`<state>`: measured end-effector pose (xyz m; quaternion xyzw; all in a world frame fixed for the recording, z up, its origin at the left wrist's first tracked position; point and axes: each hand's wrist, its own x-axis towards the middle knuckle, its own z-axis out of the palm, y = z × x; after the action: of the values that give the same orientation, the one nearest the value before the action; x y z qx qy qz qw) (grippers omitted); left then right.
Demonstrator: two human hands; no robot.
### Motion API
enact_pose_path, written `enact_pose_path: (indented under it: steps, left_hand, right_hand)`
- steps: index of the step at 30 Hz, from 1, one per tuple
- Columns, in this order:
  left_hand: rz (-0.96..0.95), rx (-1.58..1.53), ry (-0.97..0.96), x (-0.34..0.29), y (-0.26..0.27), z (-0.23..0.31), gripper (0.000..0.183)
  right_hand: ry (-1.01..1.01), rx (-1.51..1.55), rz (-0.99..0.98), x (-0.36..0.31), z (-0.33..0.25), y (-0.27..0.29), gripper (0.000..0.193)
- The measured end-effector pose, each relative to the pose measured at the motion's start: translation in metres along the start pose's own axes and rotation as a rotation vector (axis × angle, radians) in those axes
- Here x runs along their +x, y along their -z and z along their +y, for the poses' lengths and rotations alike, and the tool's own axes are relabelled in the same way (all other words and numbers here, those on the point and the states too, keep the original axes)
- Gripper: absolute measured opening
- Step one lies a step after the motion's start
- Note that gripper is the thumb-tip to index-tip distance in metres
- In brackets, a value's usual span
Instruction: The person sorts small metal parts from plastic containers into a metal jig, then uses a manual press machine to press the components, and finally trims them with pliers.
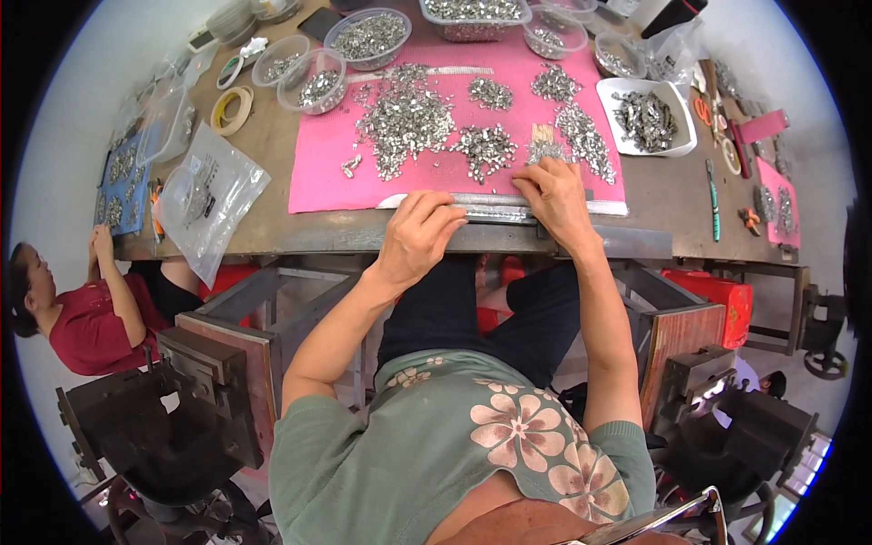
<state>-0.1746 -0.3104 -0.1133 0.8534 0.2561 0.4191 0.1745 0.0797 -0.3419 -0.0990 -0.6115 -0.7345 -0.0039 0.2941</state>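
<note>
A long, narrow silver metal strip (495,202) lies along the front edge of the pink mat (318,173). My left hand (420,232) bends over its left part, fingers curled together against it. By its right part is my right hand (559,202), thumb and fingers drawn together; whatever they pinch is too small to make out. Just beyond the right fingertips sits a small patch of silver bits (545,150) with a tan piece at its top. Small shiny metal pieces lie in a large heap (404,123) and several smaller piles, including a dark silver one (483,150).
Clear tubs of metal pieces (368,36) line the back; a white tray (686,136) stands right. Tape rolls (232,111) and a plastic bag (213,195) lie left. A teal-handled tool (713,202) lies far right. Another person (91,309) works at left. Metal vises (163,400) flank my seat.
</note>
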Motion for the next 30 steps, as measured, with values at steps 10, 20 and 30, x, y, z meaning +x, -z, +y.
enact_pose_path:
  steps: [10, 20, 30]
  left_hand:
    - [-0.083, 0.237, 0.118, 0.04, 0.013, -0.061, 0.011]
    - [-0.114, 0.227, 0.065, 0.044, 0.012, -0.064, 0.007]
    - [-0.136, 0.255, -0.026, 0.044, 0.011, -0.064, 0.006]
  right_hand:
    - [-0.067, 0.149, -0.048, 0.0, -0.001, 0.005, 0.009]
    - [-0.309, 0.633, 0.023, -0.046, -0.021, 0.015, 0.008]
    - [-0.218, 0.55, 0.081, -0.048, -0.022, 0.008, 0.007]
